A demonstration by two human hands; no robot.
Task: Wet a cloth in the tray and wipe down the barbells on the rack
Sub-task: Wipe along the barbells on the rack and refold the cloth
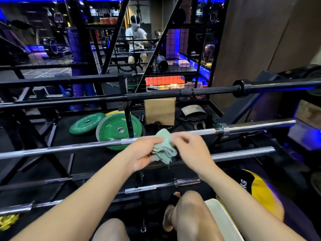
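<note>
Nearest to me, low on the right, I see the pale rim of the tray (224, 221) beside my right knee, with a yellow and black weight (257, 188) just beyond it. A chrome barbell (144, 187) runs across just past my knees. Above that, both my hands meet on the green cloth (164, 146), which is bunched in folds between them, in front of two further chrome bars. My left hand (142, 153) pinches the cloth's left side, thumb and fingers curled onto it. My right hand (189, 150) grips the right side, fingers bent over the fabric. The cloth overlaps the long chrome barbell (69, 147) that crosses the rack; I cannot tell whether it touches the bar. Beyond, on the floor, lie green weight plates (118, 129) and a cardboard box (159, 110). Farther still, a black barbell (191, 92) spans the rack, and behind it a mirror (137, 40) reflects a seated person.
</note>
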